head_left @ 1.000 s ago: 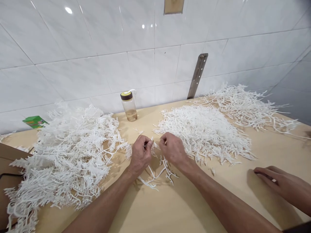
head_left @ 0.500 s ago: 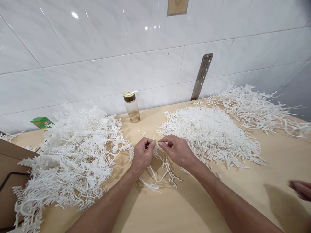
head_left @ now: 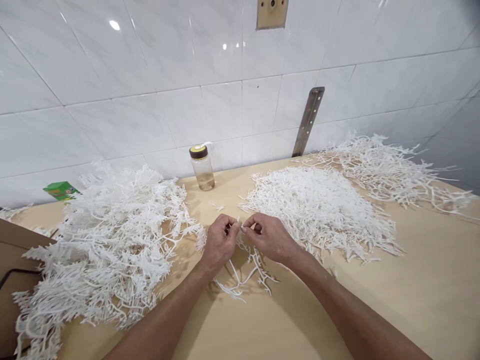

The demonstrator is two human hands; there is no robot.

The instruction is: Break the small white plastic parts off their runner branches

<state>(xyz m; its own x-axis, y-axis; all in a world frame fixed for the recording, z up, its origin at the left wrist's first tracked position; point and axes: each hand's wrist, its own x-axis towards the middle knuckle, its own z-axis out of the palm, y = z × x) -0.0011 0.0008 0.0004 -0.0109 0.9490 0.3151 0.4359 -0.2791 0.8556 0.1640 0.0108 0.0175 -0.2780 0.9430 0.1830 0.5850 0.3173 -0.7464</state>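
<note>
My left hand (head_left: 219, 245) and my right hand (head_left: 270, 237) meet at the middle of a pale wooden table (head_left: 285, 320). Both are closed in a pinch on a white branched plastic sprig (head_left: 243, 272), whose twigs hang down to the tabletop below my wrists. To the left lies a big heap of tangled white branches (head_left: 108, 250). Right of my hands sits a flatter pile of short white pieces (head_left: 318, 207).
A clear bottle with a dark lid (head_left: 201, 167) stands by the tiled wall. A third, looser white pile (head_left: 382, 167) lies at the back right. A green carton (head_left: 60, 190) is at the far left, a metal bracket (head_left: 308, 120) leans on the wall, and a brown box (head_left: 11, 260) is at the left edge.
Another person's hand at the right edge has pulled out of view. My fingers have shifted a little on the sprig, the two pinches closer together.
</note>
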